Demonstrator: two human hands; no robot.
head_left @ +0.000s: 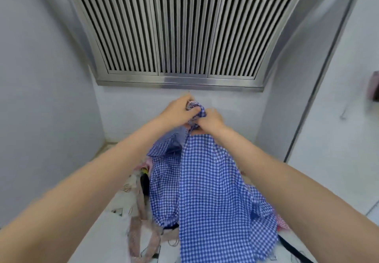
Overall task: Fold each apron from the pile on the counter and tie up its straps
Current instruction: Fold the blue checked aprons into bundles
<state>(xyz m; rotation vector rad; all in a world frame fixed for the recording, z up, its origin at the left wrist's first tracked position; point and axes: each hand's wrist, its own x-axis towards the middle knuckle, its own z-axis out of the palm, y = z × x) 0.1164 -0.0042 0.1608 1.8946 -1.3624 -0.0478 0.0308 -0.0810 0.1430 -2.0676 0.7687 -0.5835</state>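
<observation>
Blue-and-white gingham fills the lower centre of the head view: the apron (213, 191) hangs from your 2 hands, which are raised at the centre of the frame, and drapes down to the bottom edge. Your left hand (180, 108) is curled round the bunched top of the cloth, thumb across the wad, just left of centre. Your right hand (211, 119) sits just beside it, touching the same bunch, its fingers curled and pinching the fabric from the right. A striped part of the cloth shows in the wad between the hands; the blur hides whether that is a strap.

Under the hanging apron, at lower left and lower right, lies the pile (141, 217) on the white counter (114, 236): a pinkish-beige patterned piece trailing toward the bottom left, some black cloth behind it, a red-and-white check edge at lower right, and a black strap running off the bottom right.

The steel hood (180, 28) with its slatted filters spans the upper half of the frame. Pale walls close in at left and right.
</observation>
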